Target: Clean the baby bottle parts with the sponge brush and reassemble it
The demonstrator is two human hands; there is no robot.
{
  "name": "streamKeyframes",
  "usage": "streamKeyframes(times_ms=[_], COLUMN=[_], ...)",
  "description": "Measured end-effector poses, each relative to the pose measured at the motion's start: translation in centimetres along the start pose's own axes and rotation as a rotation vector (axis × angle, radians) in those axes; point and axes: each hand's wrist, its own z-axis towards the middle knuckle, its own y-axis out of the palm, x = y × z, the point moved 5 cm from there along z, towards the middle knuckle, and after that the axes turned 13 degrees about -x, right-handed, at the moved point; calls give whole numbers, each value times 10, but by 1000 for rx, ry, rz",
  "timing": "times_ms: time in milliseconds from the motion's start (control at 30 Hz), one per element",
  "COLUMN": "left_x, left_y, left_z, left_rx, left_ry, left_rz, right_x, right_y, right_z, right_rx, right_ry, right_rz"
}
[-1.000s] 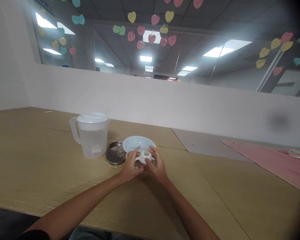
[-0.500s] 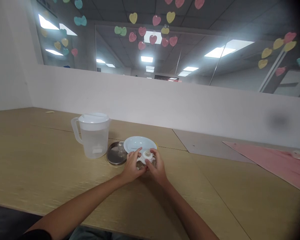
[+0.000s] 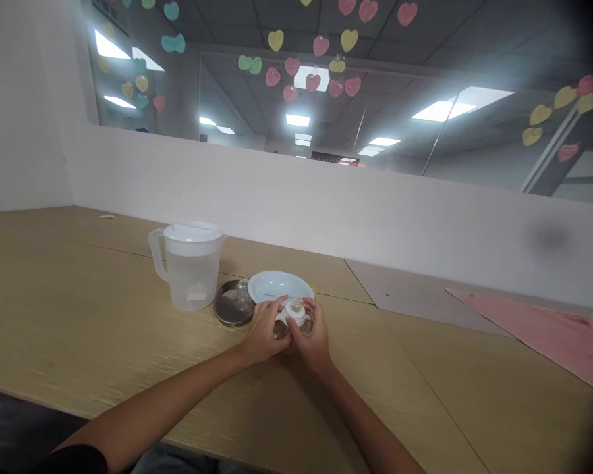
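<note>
Between my two hands is a baby bottle point(image 3: 295, 312) with a white collar, side handles and a pale teat on top. My left hand point(image 3: 265, 331) is wrapped round its left side, thumb low at the front. My right hand point(image 3: 314, 334) grips the right side, with the thumb pressed against the white collar. Fingers cover much of the bottle's lower body. Just behind the hands lies a pale blue-white bowl point(image 3: 277, 279). Left of it, a round metal tray point(image 3: 226, 315) carries a clear dome-shaped cap point(image 3: 244, 293).
A lidded translucent pitcher point(image 3: 192, 271) with liquid inside stands at the left, its handle pointing left. On the right, a pink sheet point(image 3: 538, 332) lies on the wooden table point(image 3: 128, 316). A white wall point(image 3: 277, 197) with a window above it borders the table's back.
My view has shifted slightly, so the scene sits a little further right. Both hands stay on the baby bottle, and its collar and handles appear turned a little.
</note>
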Motion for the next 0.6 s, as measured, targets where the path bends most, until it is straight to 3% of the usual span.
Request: streamKeyframes(times_ms=[100, 167, 267, 333, 467, 600], left_x=[-1, -11, -39, -61, -97, -111], left_y=[-15, -32, -56, -64, -58, -51], left_z=[0, -1, -3, -1, 6, 7], left_rx=[29, 143, 356, 390, 178, -6], left_ry=[97, 109, 16, -81, -276, -387], left_rz=[82, 118, 146, 195, 348, 426], right_x=[-1, -3, -6, -6, -4, -3], right_y=[-1, -2, -1, -1, -1, 0], right_z=[0, 0, 1, 1, 0, 0], right_rx=[1, -3, -6, -2, -1, -13], right_ry=[2, 6, 12, 11, 22, 29], right_rz=[-8, -20, -40, -48, -77, -106])
